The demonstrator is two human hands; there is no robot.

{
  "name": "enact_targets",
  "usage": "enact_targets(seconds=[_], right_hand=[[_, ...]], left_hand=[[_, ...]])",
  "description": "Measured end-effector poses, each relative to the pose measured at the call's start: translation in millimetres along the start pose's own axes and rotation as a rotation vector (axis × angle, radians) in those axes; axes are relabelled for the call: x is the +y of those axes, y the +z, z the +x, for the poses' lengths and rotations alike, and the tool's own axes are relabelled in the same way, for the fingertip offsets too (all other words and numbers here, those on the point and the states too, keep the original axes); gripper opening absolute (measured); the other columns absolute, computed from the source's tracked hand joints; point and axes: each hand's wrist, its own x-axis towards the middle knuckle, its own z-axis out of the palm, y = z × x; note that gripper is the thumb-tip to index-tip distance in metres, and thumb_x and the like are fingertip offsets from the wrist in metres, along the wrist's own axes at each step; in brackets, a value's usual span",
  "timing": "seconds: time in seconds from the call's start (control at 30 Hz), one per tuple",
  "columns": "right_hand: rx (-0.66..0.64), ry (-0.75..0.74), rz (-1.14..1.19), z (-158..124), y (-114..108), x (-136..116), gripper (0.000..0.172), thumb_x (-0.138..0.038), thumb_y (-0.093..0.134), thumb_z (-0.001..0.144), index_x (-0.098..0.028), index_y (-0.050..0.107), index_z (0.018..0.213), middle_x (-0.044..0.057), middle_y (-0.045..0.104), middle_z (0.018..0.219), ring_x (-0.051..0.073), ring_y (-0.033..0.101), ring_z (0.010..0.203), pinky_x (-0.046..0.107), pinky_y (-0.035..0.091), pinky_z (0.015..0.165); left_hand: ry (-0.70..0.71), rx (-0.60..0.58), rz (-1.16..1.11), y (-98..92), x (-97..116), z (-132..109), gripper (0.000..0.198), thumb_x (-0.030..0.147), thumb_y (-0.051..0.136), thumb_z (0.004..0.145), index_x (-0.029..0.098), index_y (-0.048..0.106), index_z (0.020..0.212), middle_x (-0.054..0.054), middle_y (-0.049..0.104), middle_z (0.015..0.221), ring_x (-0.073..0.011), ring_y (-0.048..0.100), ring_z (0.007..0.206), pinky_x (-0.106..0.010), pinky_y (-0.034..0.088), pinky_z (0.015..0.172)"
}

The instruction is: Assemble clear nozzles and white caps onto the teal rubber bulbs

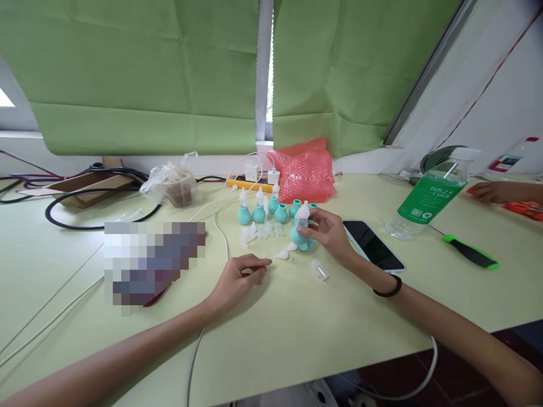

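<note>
My right hand (326,234) pinches a teal bulb with a clear collar and white tip (302,217), upright among other teal bulbs. My left hand (244,277) rests near the table's middle, thumb and fingers drawn together; whether anything small is between them is hidden. Just beyond its fingertips lie small white tips (281,255). A clear tube piece (319,271) lies below my right hand. Teal bulbs with white tips (244,212) stand at the back left of the group, and open teal bulbs (281,213) beside them. Several clear collars (263,230) lie in front.
Behind are a pink bubble-wrap bag (303,169) and a yellow power strip (250,183). At right: a phone (374,246), a water bottle (428,195), a screwdriver (470,252) and another person's hand (492,192). White cables, a bagged tape roll (180,189) and a blurred object are left.
</note>
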Motion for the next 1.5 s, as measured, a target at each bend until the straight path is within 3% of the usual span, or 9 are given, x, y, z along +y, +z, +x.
enact_targets(seconds=[0.13, 0.3, 0.47, 0.63, 0.87, 1.23, 1.43, 1.5], right_hand=[[-0.078, -0.025, -0.027, 12, 11, -11, 0.026, -0.033, 0.067, 0.059, -0.016, 0.054, 0.076, 0.002, 0.055, 0.076, 0.015, 0.054, 0.074, 0.029, 0.046, 0.070], [-0.236, -0.089, -0.066, 44, 55, -32, 0.033, -0.029, 0.065, 0.060, -0.018, 0.045, 0.084, 0.001, 0.057, 0.077, 0.012, 0.056, 0.067, 0.027, 0.048, 0.062], [-0.242, -0.282, -0.379, 79, 104, -25, 0.051, -0.020, 0.056, 0.065, -0.019, 0.031, 0.110, -0.004, 0.054, 0.067, 0.010, 0.052, 0.057, 0.023, 0.043, 0.057], [-0.347, -0.454, -0.711, 96, 130, -18, 0.043, -0.016, 0.051, 0.069, -0.018, 0.036, 0.109, -0.001, 0.054, 0.068, 0.012, 0.051, 0.061, 0.022, 0.037, 0.058], [-0.415, -0.450, -1.104, 125, 135, -23, 0.041, -0.023, 0.051, 0.071, -0.018, 0.035, 0.109, 0.007, 0.057, 0.085, 0.021, 0.053, 0.077, 0.026, 0.036, 0.060], [-0.479, -0.385, -1.240, 137, 133, -3, 0.039, -0.030, 0.054, 0.068, -0.016, 0.042, 0.101, 0.011, 0.059, 0.091, 0.026, 0.055, 0.083, 0.032, 0.041, 0.064], [-0.354, -0.377, -1.272, 130, 135, -16, 0.038, -0.031, 0.046, 0.074, -0.012, 0.039, 0.107, 0.015, 0.056, 0.096, 0.030, 0.048, 0.093, 0.042, 0.036, 0.074], [-0.286, -0.451, -1.239, 121, 129, -26, 0.036, -0.029, 0.044, 0.076, -0.011, 0.040, 0.107, 0.016, 0.053, 0.103, 0.030, 0.044, 0.098, 0.042, 0.033, 0.077]], left_hand=[[0.028, -0.022, 0.044, 0.6, -1, -1, 0.022, 0.015, 0.050, 0.068, 0.014, 0.066, 0.082, -0.005, 0.056, 0.078, -0.0121, 0.051, 0.064, -0.024, 0.041, 0.059], [0.074, -0.035, 0.121, -0.2, -4, -2, 0.021, 0.015, 0.049, 0.070, 0.016, 0.067, 0.078, -0.005, 0.057, 0.079, -0.0132, 0.052, 0.068, -0.023, 0.042, 0.060], [0.090, -0.040, 0.124, -0.6, -4, -3, 0.021, 0.012, 0.048, 0.069, 0.015, 0.068, 0.077, -0.006, 0.057, 0.081, -0.0136, 0.053, 0.070, -0.022, 0.043, 0.060], [0.087, -0.027, 0.136, -1.3, -5, -4, 0.021, 0.011, 0.048, 0.068, 0.015, 0.068, 0.076, -0.006, 0.057, 0.080, -0.0133, 0.053, 0.069, -0.022, 0.043, 0.059], [0.106, -0.032, 0.158, -1.2, -7, -4, 0.021, 0.012, 0.048, 0.069, 0.015, 0.068, 0.077, -0.006, 0.058, 0.083, -0.0144, 0.054, 0.072, -0.023, 0.043, 0.060], [0.093, -0.024, 0.186, -0.9, -5, -4, 0.023, 0.010, 0.047, 0.067, 0.014, 0.068, 0.076, -0.006, 0.058, 0.082, -0.0141, 0.054, 0.071, -0.022, 0.043, 0.060], [0.088, -0.005, 0.120, -0.2, -7, -3, 0.023, 0.007, 0.046, 0.066, 0.012, 0.067, 0.077, -0.006, 0.057, 0.079, -0.0117, 0.053, 0.065, -0.022, 0.044, 0.057], [0.088, 0.024, 0.080, -0.1, -6, -4, 0.025, 0.006, 0.045, 0.066, 0.012, 0.066, 0.079, -0.005, 0.056, 0.079, -0.0113, 0.053, 0.064, -0.021, 0.045, 0.056]])
